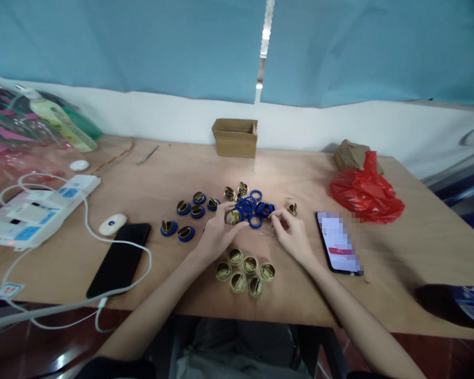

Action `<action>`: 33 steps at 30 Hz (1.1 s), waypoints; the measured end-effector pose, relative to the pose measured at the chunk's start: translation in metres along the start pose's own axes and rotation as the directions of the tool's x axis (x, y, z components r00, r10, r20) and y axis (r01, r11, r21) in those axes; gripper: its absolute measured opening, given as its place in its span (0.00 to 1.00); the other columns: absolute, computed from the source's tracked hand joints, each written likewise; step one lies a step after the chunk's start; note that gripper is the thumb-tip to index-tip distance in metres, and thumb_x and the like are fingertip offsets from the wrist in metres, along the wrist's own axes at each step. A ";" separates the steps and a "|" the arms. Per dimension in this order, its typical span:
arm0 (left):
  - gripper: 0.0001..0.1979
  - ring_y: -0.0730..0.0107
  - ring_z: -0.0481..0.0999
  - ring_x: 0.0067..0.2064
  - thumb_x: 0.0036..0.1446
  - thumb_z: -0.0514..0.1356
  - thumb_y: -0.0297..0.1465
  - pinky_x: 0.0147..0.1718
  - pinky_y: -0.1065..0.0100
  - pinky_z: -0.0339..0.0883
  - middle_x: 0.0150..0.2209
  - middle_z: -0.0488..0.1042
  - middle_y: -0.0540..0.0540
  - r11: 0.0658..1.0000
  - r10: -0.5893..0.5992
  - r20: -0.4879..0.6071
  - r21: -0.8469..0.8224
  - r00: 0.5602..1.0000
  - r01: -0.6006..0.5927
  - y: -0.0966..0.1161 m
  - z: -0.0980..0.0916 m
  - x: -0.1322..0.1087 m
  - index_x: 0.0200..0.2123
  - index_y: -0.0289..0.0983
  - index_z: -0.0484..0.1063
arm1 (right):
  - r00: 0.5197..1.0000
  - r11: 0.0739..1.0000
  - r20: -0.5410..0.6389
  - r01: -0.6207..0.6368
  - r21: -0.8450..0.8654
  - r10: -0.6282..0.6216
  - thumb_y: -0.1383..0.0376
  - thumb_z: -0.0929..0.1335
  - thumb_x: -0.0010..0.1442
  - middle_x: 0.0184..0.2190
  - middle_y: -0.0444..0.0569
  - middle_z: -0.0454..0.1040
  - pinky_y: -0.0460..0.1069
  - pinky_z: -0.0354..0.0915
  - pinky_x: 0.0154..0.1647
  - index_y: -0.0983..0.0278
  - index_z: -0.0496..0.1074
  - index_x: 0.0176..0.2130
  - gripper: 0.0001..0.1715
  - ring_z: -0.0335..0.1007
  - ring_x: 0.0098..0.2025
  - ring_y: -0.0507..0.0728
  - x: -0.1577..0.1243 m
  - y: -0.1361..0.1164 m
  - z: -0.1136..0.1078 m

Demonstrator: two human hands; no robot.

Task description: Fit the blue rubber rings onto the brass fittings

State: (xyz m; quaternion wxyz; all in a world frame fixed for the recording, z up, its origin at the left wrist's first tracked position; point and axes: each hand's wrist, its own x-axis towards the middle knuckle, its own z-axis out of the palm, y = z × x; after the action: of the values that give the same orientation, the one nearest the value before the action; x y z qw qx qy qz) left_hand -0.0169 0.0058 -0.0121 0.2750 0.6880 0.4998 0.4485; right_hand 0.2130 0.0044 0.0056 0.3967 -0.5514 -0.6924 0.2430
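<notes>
Between the thumb and fingers of my left hand [220,230] is a round brass fitting [233,216], its domed side showing. Thumb and fingers of my right hand [291,231] close on the edge of a blue ring [266,210] at the right of a pile of blue rings [245,204]. Loose brass fittings [229,193] lie just behind the pile, and a single brass fitting [292,209] is beyond my right hand. Nearer me sits a group of brass fittings [249,265], open side up. Brass fittings with blue rings around them [186,233] are spread to the left.
An open cardboard box [236,143] stands at the back. On the right are a lit phone [338,243], a red plastic bag [367,192] and a dark bottle [454,305]. To the left lie a dark phone [120,258], a white cable and a power strip [51,210].
</notes>
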 end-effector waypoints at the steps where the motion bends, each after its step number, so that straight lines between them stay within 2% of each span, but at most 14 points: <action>1: 0.25 0.56 0.80 0.52 0.61 0.66 0.37 0.51 0.59 0.74 0.52 0.78 0.41 0.996 0.054 -0.028 0.071 0.998 -0.052 -0.001 -0.002 0.001 0.59 0.40 0.65 | 1.000 1.000 -0.002 0.001 -0.005 -0.001 0.61 0.64 0.67 0.23 0.44 0.72 0.48 0.61 0.29 0.61 0.71 0.35 0.11 0.68 0.25 0.55 0.000 0.000 0.000; 3: 0.20 0.55 0.77 0.56 0.64 0.64 0.35 0.55 0.58 0.72 0.55 0.76 0.39 0.967 0.160 -0.079 0.213 0.984 -0.140 -0.002 -0.005 0.004 0.57 0.39 0.66 | 1.000 1.000 -0.004 0.006 -0.011 -0.007 0.61 0.64 0.67 0.22 0.44 0.72 0.49 0.61 0.28 0.61 0.71 0.35 0.11 0.68 0.25 0.55 0.001 0.001 -0.001; 5: 0.16 0.54 0.76 0.58 0.65 0.61 0.31 0.58 0.57 0.70 0.55 0.74 0.37 0.920 0.220 -0.106 0.352 0.970 -0.170 -0.005 -0.005 0.006 0.55 0.38 0.68 | 1.000 1.000 -0.006 0.019 -0.014 -0.019 0.61 0.64 0.67 0.22 0.44 0.73 0.49 0.61 0.28 0.61 0.71 0.35 0.10 0.68 0.26 0.56 0.001 0.001 -0.002; 10: 0.14 0.53 0.78 0.50 0.62 0.60 0.27 0.49 0.59 0.75 0.50 0.71 0.35 0.827 0.177 -0.087 0.553 0.980 -0.100 -0.011 0.000 0.004 0.51 0.35 0.70 | 0.999 0.999 -0.010 0.035 -0.034 -0.035 0.63 0.63 0.67 0.23 0.43 0.73 0.48 0.61 0.29 0.61 0.71 0.34 0.10 0.69 0.26 0.55 0.001 0.000 -0.003; 15: 0.13 0.53 0.78 0.45 0.61 0.59 0.26 0.40 0.60 0.76 0.50 0.67 0.35 0.800 0.075 -0.050 0.599 0.996 -0.030 -0.014 0.004 0.001 0.50 0.34 0.70 | 0.996 0.992 0.012 0.085 -0.090 -0.084 0.66 0.63 0.67 0.24 0.44 0.73 0.48 0.60 0.30 0.62 0.71 0.34 0.10 0.67 0.25 0.54 0.001 0.002 -0.001; 17: 0.13 0.52 0.77 0.45 0.61 0.59 0.26 0.42 0.58 0.75 0.48 0.68 0.36 0.789 0.067 -0.028 0.614 0.997 -0.036 -0.015 0.004 0.001 0.49 0.33 0.70 | 0.991 0.986 0.059 0.124 -0.109 -0.118 0.66 0.63 0.67 0.26 0.45 0.74 0.48 0.60 0.31 0.62 0.72 0.36 0.09 0.68 0.26 0.55 0.000 0.003 0.002; 20: 0.13 0.49 0.75 0.47 0.60 0.58 0.26 0.46 0.56 0.74 0.45 0.70 0.35 0.753 0.067 -0.001 0.657 0.998 -0.050 -0.016 0.004 0.001 0.49 0.32 0.69 | 0.970 0.973 0.188 0.184 -0.138 -0.156 0.66 0.64 0.68 0.29 0.46 0.77 0.49 0.62 0.33 0.62 0.73 0.43 0.08 0.72 0.30 0.56 -0.003 0.007 0.009; 24: 0.20 0.46 0.74 0.50 0.57 0.58 0.25 0.49 0.53 0.73 0.46 0.72 0.32 0.703 0.041 -0.021 0.711 0.999 -0.014 -0.018 0.005 -0.001 0.53 0.28 0.66 | 0.946 0.944 0.281 0.233 -0.235 -0.164 0.65 0.65 0.69 0.35 0.49 0.79 0.49 0.62 0.34 0.61 0.72 0.45 0.07 0.75 0.36 0.58 -0.008 0.013 0.020; 28: 0.25 0.43 0.72 0.55 0.57 0.57 0.24 0.54 0.50 0.69 0.52 0.71 0.27 0.708 0.112 -0.041 0.704 0.993 -0.051 -0.018 0.005 0.000 0.58 0.27 0.62 | 0.944 0.920 0.286 0.251 -0.299 -0.165 0.65 0.66 0.69 0.37 0.51 0.79 0.49 0.62 0.32 0.62 0.71 0.41 0.04 0.75 0.35 0.58 -0.008 0.017 0.025; 31: 0.21 0.43 0.71 0.57 0.62 0.56 0.28 0.58 0.49 0.66 0.54 0.71 0.28 0.724 0.181 -0.034 0.681 0.983 -0.109 -0.017 0.004 0.004 0.58 0.28 0.65 | 0.935 0.928 0.303 0.267 -0.259 -0.184 0.65 0.66 0.69 0.39 0.51 0.79 0.50 0.63 0.35 0.61 0.69 0.40 0.03 0.76 0.37 0.59 -0.007 0.017 0.024; 33: 0.19 0.42 0.71 0.56 0.64 0.57 0.31 0.57 0.48 0.65 0.54 0.72 0.29 0.716 0.183 -0.016 0.687 0.983 -0.122 -0.016 0.002 0.010 0.56 0.30 0.69 | 0.930 0.937 0.317 0.265 -0.226 -0.186 0.65 0.65 0.70 0.39 0.51 0.79 0.50 0.64 0.36 0.61 0.68 0.39 0.05 0.76 0.39 0.59 -0.006 0.017 0.022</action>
State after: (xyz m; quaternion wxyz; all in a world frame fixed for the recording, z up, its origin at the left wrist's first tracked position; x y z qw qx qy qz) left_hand -0.0211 0.0205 -0.0233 -0.0561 0.7603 0.5822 0.2825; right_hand 0.2047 0.0052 -0.0215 0.2387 -0.4738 -0.8285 0.1791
